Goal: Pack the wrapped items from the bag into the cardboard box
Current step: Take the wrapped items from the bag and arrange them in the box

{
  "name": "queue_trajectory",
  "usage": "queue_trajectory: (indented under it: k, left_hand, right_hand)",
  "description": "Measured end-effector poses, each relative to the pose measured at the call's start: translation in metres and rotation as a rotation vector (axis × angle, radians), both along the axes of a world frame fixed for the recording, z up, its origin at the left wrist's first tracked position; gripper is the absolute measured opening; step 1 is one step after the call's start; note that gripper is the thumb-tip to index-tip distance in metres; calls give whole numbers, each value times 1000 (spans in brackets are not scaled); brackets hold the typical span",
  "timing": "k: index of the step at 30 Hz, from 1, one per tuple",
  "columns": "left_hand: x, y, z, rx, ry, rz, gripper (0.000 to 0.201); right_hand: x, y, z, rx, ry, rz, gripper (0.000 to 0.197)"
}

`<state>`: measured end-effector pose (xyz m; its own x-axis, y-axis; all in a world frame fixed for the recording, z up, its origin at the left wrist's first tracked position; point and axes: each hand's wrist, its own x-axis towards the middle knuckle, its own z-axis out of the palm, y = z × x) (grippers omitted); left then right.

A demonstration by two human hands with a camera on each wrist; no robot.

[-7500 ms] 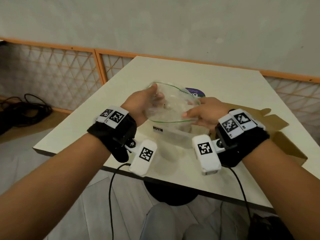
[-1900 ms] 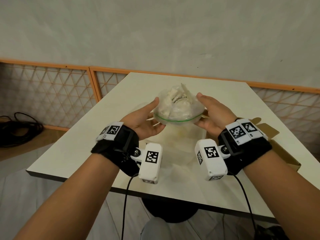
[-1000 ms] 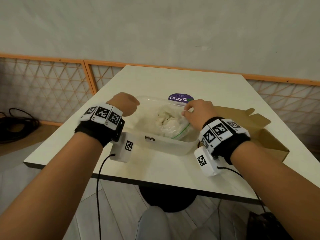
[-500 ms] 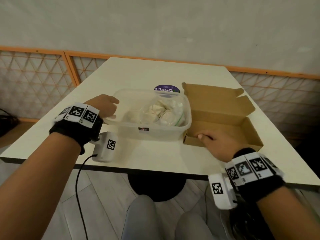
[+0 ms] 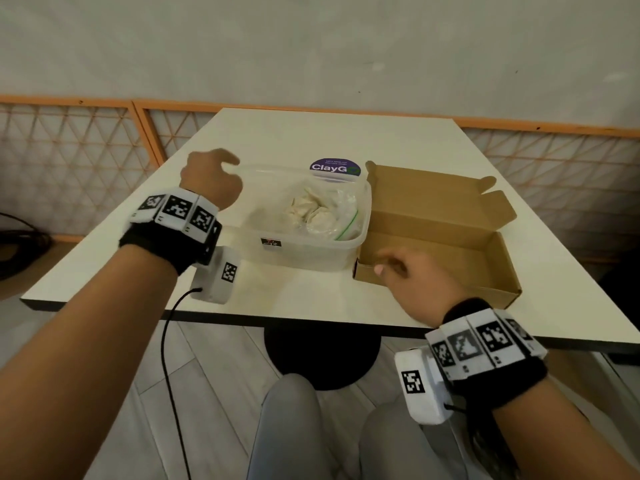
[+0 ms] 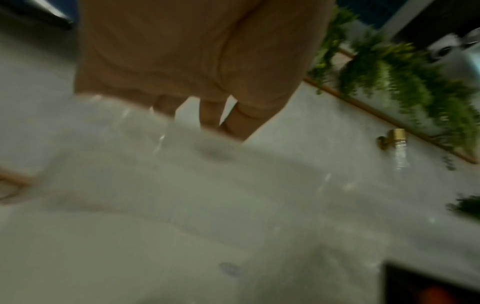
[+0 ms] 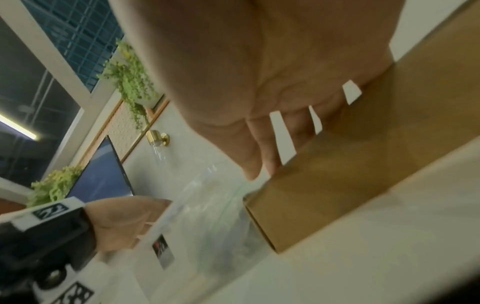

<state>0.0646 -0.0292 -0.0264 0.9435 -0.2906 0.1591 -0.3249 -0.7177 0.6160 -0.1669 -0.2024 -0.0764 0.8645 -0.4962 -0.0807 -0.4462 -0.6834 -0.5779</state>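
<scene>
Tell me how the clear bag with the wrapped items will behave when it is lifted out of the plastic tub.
The bag is thin film slumped in the tub, so it will probably sag. The crumpled paper bundles look light, so they may shift inside. The film looks smooth and may slip.

Left wrist view motion-blurred; wrapped items (image 5: 313, 211) indistinct through bag (image 5: 341, 216); purple lid (image 5: 334, 168) half hidden

— How many containers sit on the table (image 5: 311, 140)?
— Two: one clear plastic tub (image 5: 304, 252), and one cardboard box (image 5: 429, 237) touching the tub's right side.
— And bags?
— One, the zip bag (image 5: 320, 213) inside the tub.
</scene>
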Motion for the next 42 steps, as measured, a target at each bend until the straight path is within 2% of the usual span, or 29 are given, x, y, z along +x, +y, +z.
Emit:
queue_trajectory:
  k: [2, 3, 4, 6, 9, 12, 14, 19, 22, 24, 26, 29, 31, 34, 37, 38, 40, 42]
  left_hand:
    - [-13, -8, 8, -173, -110, -74, 28]
    - [-19, -14, 11, -243, -88, -120, 25]
    - [-26, -20, 13, -281, -35, -158, 22]
    - [-36, -31, 11, -217, 147, -226, 18]
    - [-42, -35, 0, -120, 432, -252, 18]
    - [-39, -32, -9, -157, 474, -256, 34]
    - [-36, -31, -12, -250, 501, -270, 37]
    - [-37, -31, -14, -418, 476, -328, 37]
    - [-37, -31, -17, -446, 426, -334, 34]
    - [-38, -30, -16, -491, 470, -343, 34]
    - [-39, -28, -15, -504, 530, -365, 36]
    - [-36, -26, -16, -417, 494, -386, 54]
    - [-37, -24, -15, -404, 498, -421, 63]
    - [-39, -23, -15, -394, 468, -476, 74]
    - [-40, -22, -17, -375, 403, -482, 78]
    - [-40, -22, -17, -388, 402, -463, 75]
    - [-38, -23, -19, -422, 413, -420, 69]
    - [-37, -25, -19, -422, 432, -392, 66]
  right_hand:
    - [7, -2, 16, 65, -208, -64, 30]
    - [13, -2, 27, 50, -312, -81, 27]
    - [22, 0, 37, 35, -399, -75, 24]
    - [44, 6, 54, 28, -480, -7, 19]
    - [75, 15, 60, -40, -355, 118, 16]
    - [93, 20, 53, -108, -150, 191, 28]
    - [98, 20, 47, -154, -85, 202, 36]
    - [99, 23, 40, -129, -137, 195, 48]
    - [104, 22, 35, -82, -206, 211, 40]
    - [108, 16, 31, -49, -274, 163, 30]
    - [109, 10, 30, 73, -367, 91, 20]
    - [108, 2, 34, 400, -509, -11, 14]
    - [110, 0, 38, 488, -506, -34, 14]
    - [112, 3, 36, 427, -403, 27, 20]
    - [111, 10, 32, 347, -340, 187, 48]
    - [110, 11, 32, 275, -328, 223, 45]
    - [110, 10, 33, 191, -344, 219, 23]
    - [110, 4, 34, 238, -375, 145, 23]
